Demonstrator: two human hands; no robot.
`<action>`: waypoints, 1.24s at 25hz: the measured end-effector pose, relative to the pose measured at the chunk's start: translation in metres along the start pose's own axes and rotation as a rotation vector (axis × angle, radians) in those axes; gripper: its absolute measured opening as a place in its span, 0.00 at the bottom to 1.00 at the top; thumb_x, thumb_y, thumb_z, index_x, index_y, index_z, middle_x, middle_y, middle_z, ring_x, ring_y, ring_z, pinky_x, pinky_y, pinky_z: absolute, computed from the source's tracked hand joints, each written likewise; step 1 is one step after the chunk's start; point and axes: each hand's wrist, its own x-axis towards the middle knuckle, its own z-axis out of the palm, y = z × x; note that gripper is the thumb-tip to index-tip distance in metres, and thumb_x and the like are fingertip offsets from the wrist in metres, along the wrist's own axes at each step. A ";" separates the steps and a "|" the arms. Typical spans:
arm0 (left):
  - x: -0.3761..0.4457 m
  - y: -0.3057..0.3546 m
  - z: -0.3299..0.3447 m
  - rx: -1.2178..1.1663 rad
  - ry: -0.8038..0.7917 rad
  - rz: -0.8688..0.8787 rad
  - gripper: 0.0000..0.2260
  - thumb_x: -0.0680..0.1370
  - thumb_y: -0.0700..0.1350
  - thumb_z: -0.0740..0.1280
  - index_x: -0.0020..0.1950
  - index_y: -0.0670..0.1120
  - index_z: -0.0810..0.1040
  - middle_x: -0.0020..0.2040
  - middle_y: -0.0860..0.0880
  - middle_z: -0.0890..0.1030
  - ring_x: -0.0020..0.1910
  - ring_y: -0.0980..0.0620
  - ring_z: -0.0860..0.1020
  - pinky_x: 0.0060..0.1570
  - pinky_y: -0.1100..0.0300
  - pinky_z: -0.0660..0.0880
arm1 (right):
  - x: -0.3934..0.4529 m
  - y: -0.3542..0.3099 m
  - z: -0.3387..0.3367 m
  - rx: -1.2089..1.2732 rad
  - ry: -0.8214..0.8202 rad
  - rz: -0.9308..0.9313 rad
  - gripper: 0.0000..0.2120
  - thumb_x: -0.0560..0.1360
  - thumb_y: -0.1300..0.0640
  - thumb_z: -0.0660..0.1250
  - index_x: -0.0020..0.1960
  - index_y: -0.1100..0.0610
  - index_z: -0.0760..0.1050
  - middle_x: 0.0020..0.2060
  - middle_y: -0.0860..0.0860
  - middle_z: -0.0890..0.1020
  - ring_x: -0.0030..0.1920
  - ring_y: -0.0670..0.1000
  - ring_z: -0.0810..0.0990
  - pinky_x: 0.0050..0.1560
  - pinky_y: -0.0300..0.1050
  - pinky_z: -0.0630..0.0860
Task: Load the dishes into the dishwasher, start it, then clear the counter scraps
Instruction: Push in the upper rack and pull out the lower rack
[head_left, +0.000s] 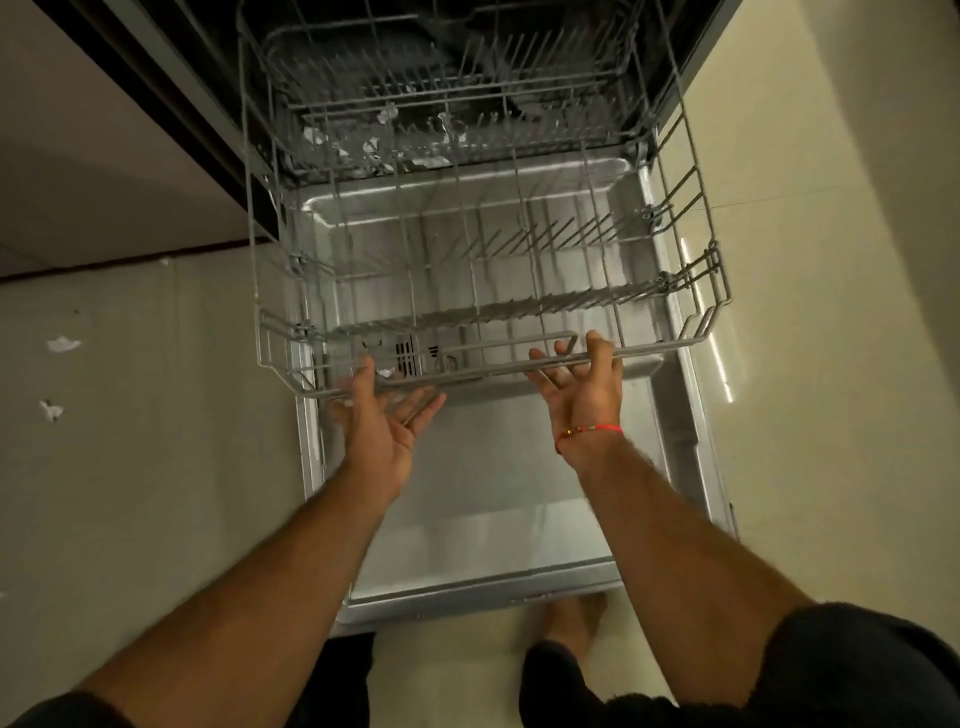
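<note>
The dishwasher stands open, its steel door (483, 519) folded flat toward me. An empty grey wire rack (691, 291) is pulled out above the door. My left hand (384, 415) is palm up at the rack's front rail, with straight fingers beneath it and the thumb by the wire. My right hand (579, 389), a red thread at its wrist, is also palm up, fingers spread under the rail and thumb rising over it. A second rack (415, 98) sits deeper in the dark tub. No dishes are in view.
Dark cabinet fronts (171, 104) run along the left of the machine. Small white scraps (63, 343) lie on the pale tiled floor (156, 467) at left. My bare foot (571, 618) stands just past the door's near edge.
</note>
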 end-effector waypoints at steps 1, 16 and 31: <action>-0.009 -0.004 -0.003 0.005 0.003 -0.007 0.13 0.80 0.54 0.68 0.61 0.48 0.74 0.64 0.40 0.76 0.57 0.37 0.82 0.44 0.46 0.84 | -0.005 0.002 -0.007 0.004 0.012 0.004 0.25 0.79 0.52 0.65 0.73 0.53 0.61 0.50 0.57 0.75 0.53 0.65 0.81 0.52 0.60 0.80; -0.083 -0.041 -0.074 0.043 -0.053 -0.162 0.06 0.82 0.49 0.66 0.58 0.51 0.75 0.66 0.40 0.79 0.60 0.35 0.81 0.50 0.39 0.82 | -0.082 0.021 -0.085 -0.017 0.057 0.047 0.17 0.81 0.48 0.64 0.66 0.52 0.66 0.55 0.57 0.78 0.61 0.62 0.80 0.60 0.61 0.77; -0.109 -0.047 -0.110 0.201 -0.013 -0.292 0.15 0.80 0.48 0.70 0.62 0.42 0.73 0.68 0.42 0.73 0.58 0.37 0.83 0.43 0.41 0.84 | -0.117 0.019 -0.121 -0.177 0.137 0.104 0.22 0.79 0.46 0.66 0.68 0.57 0.69 0.62 0.58 0.74 0.55 0.60 0.81 0.60 0.56 0.79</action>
